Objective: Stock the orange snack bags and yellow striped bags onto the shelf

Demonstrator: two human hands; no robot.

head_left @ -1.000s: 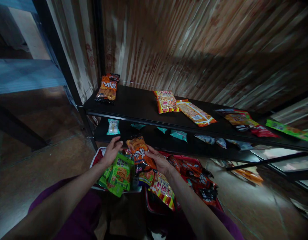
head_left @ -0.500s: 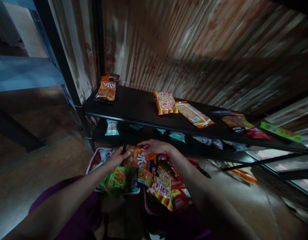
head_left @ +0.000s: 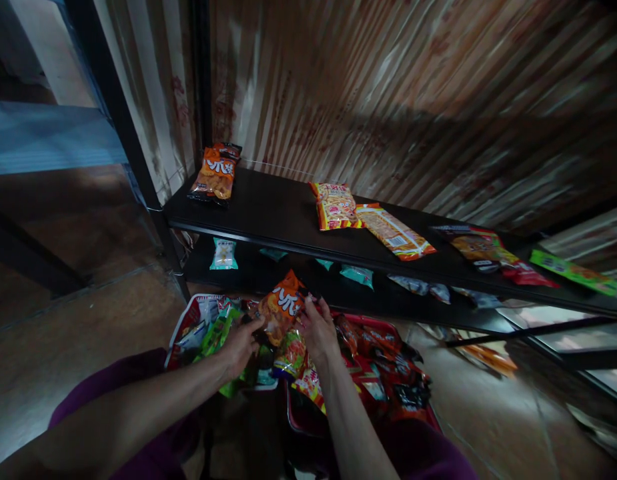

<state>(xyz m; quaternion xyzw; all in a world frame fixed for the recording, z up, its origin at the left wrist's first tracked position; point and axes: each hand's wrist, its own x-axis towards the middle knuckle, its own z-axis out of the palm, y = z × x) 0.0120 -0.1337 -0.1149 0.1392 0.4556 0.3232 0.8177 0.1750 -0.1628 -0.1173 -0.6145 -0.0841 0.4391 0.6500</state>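
An orange snack bag (head_left: 282, 307) with white lettering is held between my two hands, tilted, above the baskets. My left hand (head_left: 239, 348) grips its lower left edge, thumb on the front. My right hand (head_left: 319, 328) has hold of its right side, with the fingers bent around the edge. Under my hands stand a white and red basket (head_left: 171, 348) on the left and a red basket (head_left: 294, 427) on the right. Green packets (head_left: 219, 333) lie in the left one. A yellow and red packet (head_left: 309, 385) and several red packets (head_left: 373, 337) fill the right one.
Beyond the baskets is a black shelf unit (head_left: 278, 203). Its upper board bears orange bags (head_left: 215, 175), a yellow and red bag (head_left: 335, 205), a flat noodle-print packet (head_left: 395, 232) and a green packet (head_left: 573, 270). Small teal packets (head_left: 223, 254) lie on the lower board.
The orange bag has turned from lying sideways to more upright. My right hand has moved from its top to its right side; my left hand has shifted slightly down.
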